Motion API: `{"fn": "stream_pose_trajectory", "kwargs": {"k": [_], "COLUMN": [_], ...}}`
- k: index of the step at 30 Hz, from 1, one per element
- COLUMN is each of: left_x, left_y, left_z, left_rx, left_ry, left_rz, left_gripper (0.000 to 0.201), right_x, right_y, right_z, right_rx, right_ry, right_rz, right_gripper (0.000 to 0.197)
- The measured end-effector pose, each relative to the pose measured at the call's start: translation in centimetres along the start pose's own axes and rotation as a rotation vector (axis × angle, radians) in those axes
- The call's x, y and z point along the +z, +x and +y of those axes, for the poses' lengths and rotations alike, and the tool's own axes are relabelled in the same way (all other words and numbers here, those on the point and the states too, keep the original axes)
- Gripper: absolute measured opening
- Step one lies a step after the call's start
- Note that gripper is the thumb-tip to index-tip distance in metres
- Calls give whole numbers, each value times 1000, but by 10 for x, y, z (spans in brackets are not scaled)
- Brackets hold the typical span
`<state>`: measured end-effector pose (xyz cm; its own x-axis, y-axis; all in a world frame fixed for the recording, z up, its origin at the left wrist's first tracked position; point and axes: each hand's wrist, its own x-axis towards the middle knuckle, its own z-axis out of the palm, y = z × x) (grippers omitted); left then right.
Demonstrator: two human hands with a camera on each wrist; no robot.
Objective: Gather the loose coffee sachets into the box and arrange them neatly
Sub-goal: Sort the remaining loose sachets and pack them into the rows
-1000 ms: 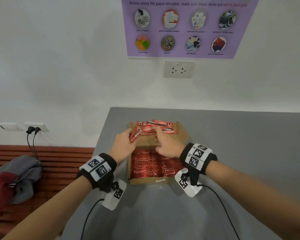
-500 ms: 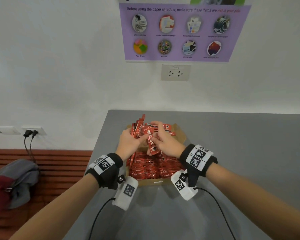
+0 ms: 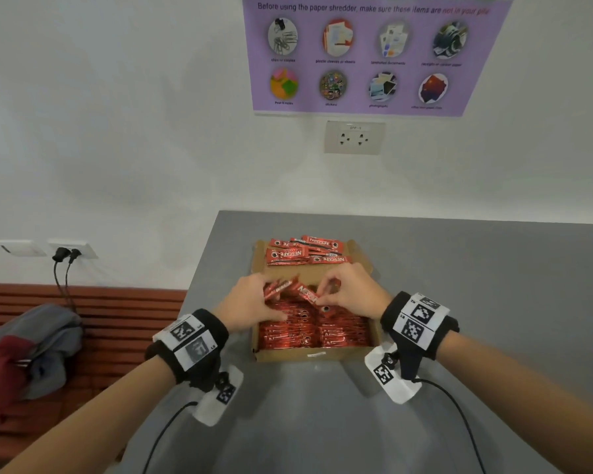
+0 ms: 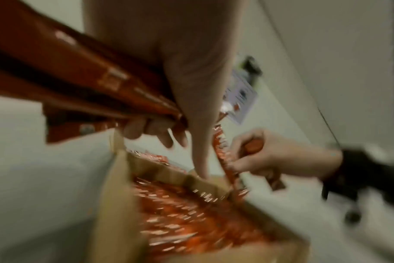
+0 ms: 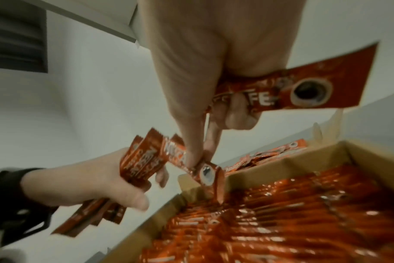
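An open cardboard box [image 3: 322, 355] sits on the grey table, filled with rows of red coffee sachets [image 3: 315, 331]. Loose sachets [image 3: 305, 253] lie in a heap on the box's far flap. My left hand [image 3: 250, 302] grips a bundle of sachets [image 5: 142, 163] over the box's far left part. My right hand [image 3: 350, 290] pinches one sachet [image 5: 205, 170] by its end and points it down into the box, with another sachet [image 5: 304, 85] tucked under its curled fingers. Both wrist views are blurred.
The grey table [image 3: 493, 302] stretches to the right and toward me. A white wall with a socket [image 3: 353, 136] and a purple poster [image 3: 374, 53] stands behind. Left of the table a wooden bench [image 3: 83, 323] holds a grey and red garment [image 3: 28, 350].
Both hands have come down and toward me from the loose heap with sachets in them, and now sit low over the packed rows; the right hand has drawn one sachet apart.
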<state>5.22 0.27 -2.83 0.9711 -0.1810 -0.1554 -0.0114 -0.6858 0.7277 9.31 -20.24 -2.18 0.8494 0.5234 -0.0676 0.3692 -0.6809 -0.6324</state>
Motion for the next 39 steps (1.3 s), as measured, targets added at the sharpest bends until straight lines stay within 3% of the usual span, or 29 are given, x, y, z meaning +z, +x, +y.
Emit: {"fn": "stream_pose_trajectory", "kwargs": {"k": [2,5,9,16,21,29,33,39], "left_x": [0,3,9,12,13,9,1,12], "left_y": [0,0,-2,-3,-2,1,2,-2], "left_z": [-6,-14,-14,-16,-17,-19,-17,-19], "left_rx": [-15,-46,-3,51,38,6,5,13], "left_ry": [203,330,438,512,494,454,323,304], "left_rz": [-144,-241,-257,-250,-218,-240,-173,-264], "left_gripper": [50,62,68,75,67,61,45,49], "right_x": [2,9,18,38,38,43,49,55], "right_y": [-7,-15,-18,-18,-14,6,7,5], "right_z": [2,0,-4,-12,-19,-33,-34,-33], "right_rx": [-19,-39,-68,-104,-104,-33,-42,-59], "right_ry": [4,22,88,13,-174,-246,-304,-336], "right_rz": [-78,-135,-111,-225,-356,-487,-454,-412], "right_gripper": [10,7,9,12,9,11,7,8]}}
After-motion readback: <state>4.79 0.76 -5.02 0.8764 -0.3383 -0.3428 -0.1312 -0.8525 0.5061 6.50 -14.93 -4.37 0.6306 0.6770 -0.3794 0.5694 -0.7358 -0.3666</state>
